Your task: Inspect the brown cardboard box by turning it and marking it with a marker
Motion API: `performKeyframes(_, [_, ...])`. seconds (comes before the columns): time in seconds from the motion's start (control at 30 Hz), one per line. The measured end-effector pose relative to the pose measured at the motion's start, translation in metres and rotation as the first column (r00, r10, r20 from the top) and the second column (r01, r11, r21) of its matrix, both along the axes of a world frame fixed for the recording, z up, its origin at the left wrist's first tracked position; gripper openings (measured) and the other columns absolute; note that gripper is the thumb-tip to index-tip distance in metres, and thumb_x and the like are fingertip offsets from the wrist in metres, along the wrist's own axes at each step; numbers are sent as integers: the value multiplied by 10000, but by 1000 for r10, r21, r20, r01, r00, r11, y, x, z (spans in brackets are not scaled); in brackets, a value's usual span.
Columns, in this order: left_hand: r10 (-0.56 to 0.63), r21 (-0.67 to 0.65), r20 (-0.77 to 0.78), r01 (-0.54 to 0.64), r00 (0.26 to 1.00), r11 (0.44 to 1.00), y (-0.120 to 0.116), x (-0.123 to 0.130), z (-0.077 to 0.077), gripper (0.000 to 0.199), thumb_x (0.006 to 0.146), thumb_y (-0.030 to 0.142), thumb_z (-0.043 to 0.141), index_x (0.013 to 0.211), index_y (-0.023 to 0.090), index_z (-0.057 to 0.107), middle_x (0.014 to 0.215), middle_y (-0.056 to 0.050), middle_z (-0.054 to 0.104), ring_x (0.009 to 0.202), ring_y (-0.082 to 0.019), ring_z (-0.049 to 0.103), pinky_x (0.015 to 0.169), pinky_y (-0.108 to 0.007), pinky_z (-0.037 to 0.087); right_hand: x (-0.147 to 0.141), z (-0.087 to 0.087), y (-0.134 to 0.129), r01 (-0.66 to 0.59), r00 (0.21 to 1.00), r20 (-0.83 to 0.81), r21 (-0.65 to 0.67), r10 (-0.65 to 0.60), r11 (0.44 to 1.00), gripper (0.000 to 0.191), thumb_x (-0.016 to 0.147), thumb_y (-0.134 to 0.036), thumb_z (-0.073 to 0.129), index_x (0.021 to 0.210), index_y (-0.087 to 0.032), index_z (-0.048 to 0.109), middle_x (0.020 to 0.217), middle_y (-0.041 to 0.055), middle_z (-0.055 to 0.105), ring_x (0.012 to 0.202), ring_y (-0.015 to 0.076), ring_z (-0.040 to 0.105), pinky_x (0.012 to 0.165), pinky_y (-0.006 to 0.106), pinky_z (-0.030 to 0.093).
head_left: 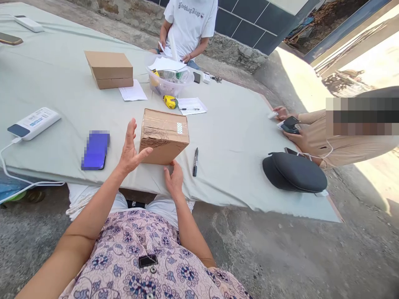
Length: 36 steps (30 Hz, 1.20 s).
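A brown cardboard box (164,135) with dark scribbled lines and a small patterned sticker stands near the table's front edge. My left hand (131,150) is raised at the box's left side, fingers and thumb spread, holding nothing. At the lower right of the box, my right hand (174,178) touches its bottom edge, thumb and fingers apart. A black marker (195,162) lies just right of the box. To the left is a phone with a blue screen (95,150).
Behind are another cardboard box (112,70), a plastic basket (170,86), a yellow tape measure (170,101) and a paper with a pen (192,106). A white power bank (35,122) lies left, a black case (294,172) right. Two people sit at the far and right sides.
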State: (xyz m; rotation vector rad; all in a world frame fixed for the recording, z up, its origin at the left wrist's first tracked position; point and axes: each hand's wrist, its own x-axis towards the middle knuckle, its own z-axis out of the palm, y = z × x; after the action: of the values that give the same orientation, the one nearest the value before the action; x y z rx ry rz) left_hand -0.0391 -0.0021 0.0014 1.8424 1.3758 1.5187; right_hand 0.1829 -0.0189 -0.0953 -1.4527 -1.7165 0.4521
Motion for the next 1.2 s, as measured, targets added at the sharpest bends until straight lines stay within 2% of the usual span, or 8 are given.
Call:
performKeyframes(0.17, [-141,-45,-3,141,990,989,28,-8,18,1054,789,867,570,1623,313,243,1773,-128,57,1648,-371,-4,1302,-604,158,-1,-2,-1,-3,1000,17,22,2,1000,408,915,-298,522,1297,-167,583,1174,142,728,1080,276,661,965,451,529])
performKeyframes(0.37, [-227,-58,44,230,973,972,36,-12,20,884,842,785,573,1534,273,371,1712,-134,273,1613,-344,233,1301,-510,250,-2,0,-1,0,1000,27,17,-1,1000,395,909,-267,517,1281,-159,593,1166,146,729,1067,275,670,969,459,536])
performKeyframes(0.5, [-208,-50,9,208,978,977,37,-14,22,874,848,782,563,1531,266,387,1708,-149,276,1614,-349,222,1280,-526,280,-3,1,-2,-7,1000,2,5,7,1000,410,907,-280,521,1290,-155,594,1182,155,731,1083,281,680,983,479,542])
performKeyframes(0.67, [-257,-93,48,260,965,961,37,-18,15,1085,803,770,654,1650,279,186,1697,-165,311,1547,-347,367,1225,-495,392,18,2,-1,-1,997,-73,64,6,998,439,930,-272,493,1347,-158,571,1272,162,715,1190,254,671,1050,465,536])
performKeyframes(0.83, [-296,-84,69,302,953,950,39,-19,4,1057,844,678,700,1662,319,136,1703,-141,310,1458,-329,478,1195,-471,432,69,14,22,237,966,72,123,-247,964,380,921,-282,501,1256,-179,648,1238,152,710,1205,275,622,1098,505,485])
performKeyframes(0.93, [-312,-33,84,315,946,948,40,-16,0,1037,872,619,711,1664,347,99,1726,-119,260,1498,-331,426,1235,-493,374,90,23,36,376,896,258,-7,-361,927,408,911,-263,532,1283,-159,664,1297,189,656,1272,303,560,1106,493,447])
performKeyframes(1.03, [-316,-20,91,319,944,947,40,-12,-3,1128,869,612,721,1663,379,-46,1749,-118,195,1548,-340,364,1258,-525,327,93,31,43,421,867,364,-170,-340,891,411,941,-301,564,1325,-206,677,1290,177,620,1206,301,552,1022,436,449])
performKeyframes(1.2, [-324,-124,48,327,945,937,35,-10,-24,1287,816,607,779,1643,361,-176,1716,-159,281,1549,-361,371,1239,-577,345,81,40,51,386,919,217,-337,-328,859,346,928,-219,601,1230,-284,758,1088,99,584,981,228,557,842,331,406])
